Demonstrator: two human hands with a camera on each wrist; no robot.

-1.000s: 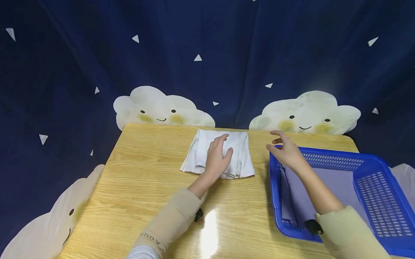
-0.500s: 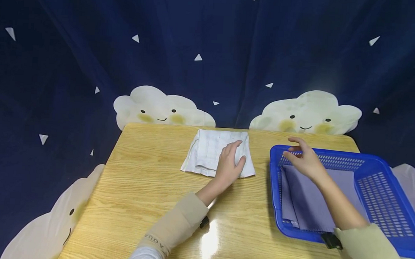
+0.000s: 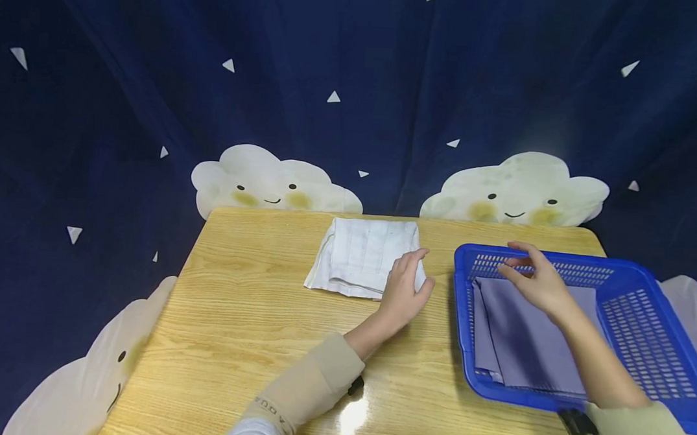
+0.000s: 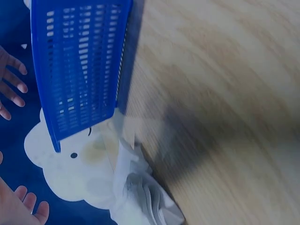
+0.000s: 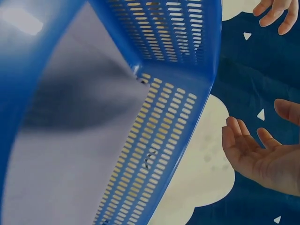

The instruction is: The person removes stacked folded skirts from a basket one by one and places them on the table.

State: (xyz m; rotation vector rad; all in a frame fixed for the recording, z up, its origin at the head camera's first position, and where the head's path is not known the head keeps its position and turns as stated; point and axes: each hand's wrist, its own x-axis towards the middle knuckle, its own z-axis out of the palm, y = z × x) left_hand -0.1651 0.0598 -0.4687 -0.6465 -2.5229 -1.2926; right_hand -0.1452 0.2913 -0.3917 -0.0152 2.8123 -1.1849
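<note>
A folded white cloth point(image 3: 361, 250) lies near the table's back edge, its layered edges showing in the left wrist view. Over its right front corner hovers my left hand point(image 3: 402, 292), fingers loosely bent, holding nothing. My right hand point(image 3: 535, 283) is above the blue plastic basket point(image 3: 459, 326), thumb and fingers apart with nothing between them. In the right wrist view its palm point(image 5: 267, 161) is in sight beyond the basket's wall. Inside the basket a folded grey-purple cloth point(image 3: 530, 342) lies flat on the bottom.
The wooden table point(image 3: 233, 316) reaches to a dark blue curtain point(image 3: 308, 60) printed with white clouds and triangles. The basket covers the table's right side, its slotted walls raised around the cloth.
My left hand has slid rightward and slightly nearer across the white cloth, uncovering more of it. My right hand has moved right, from the basket's far left corner to over its inside. Both cloths stay put.
</note>
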